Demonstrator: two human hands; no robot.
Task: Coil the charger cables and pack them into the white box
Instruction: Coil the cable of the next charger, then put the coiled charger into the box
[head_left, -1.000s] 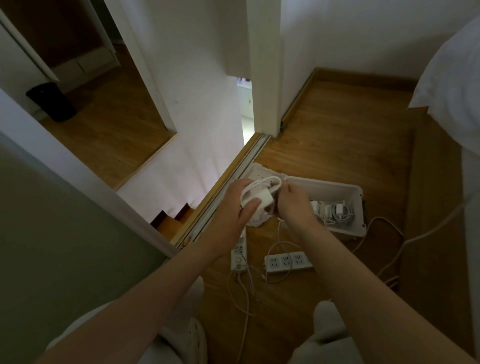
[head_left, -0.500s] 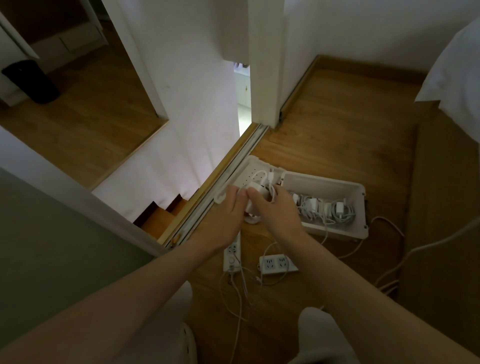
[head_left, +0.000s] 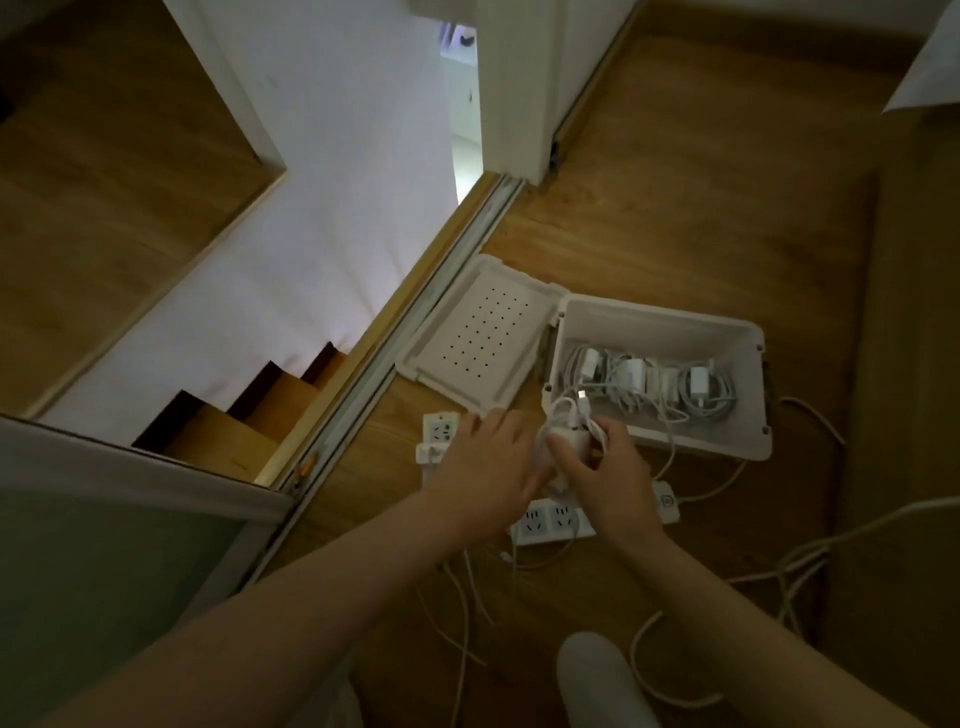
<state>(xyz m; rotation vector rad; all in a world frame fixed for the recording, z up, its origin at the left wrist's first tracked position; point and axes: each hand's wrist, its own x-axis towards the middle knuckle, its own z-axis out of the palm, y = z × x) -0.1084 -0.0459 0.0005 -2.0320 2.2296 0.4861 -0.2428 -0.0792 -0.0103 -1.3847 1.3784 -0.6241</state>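
Observation:
An open white box (head_left: 727, 338) lies on the wooden floor with several coiled chargers (head_left: 654, 382) inside. Its perforated lid (head_left: 483, 332) lies flat to the left. Both hands meet just in front of the box's near-left corner around a white charger with coiled cable (head_left: 569, 428). My right hand (head_left: 605, 483) pinches the charger and its loops. My left hand (head_left: 488, 467) is against the bundle from the left, fingers mostly straight; whether it grips is hidden.
Two white power strips lie on the floor, one (head_left: 439, 431) left of my hands, one (head_left: 550, 522) under them. Loose white cables (head_left: 800, 561) trail across the floor at right and near my knee (head_left: 602, 680). A sliding-door track (head_left: 395, 338) and a stairwell drop lie to the left.
Both hands with the charger have dropped lower and nearer to me, off the lid, now in front of the box's corner. The camera has tilted down and closer.

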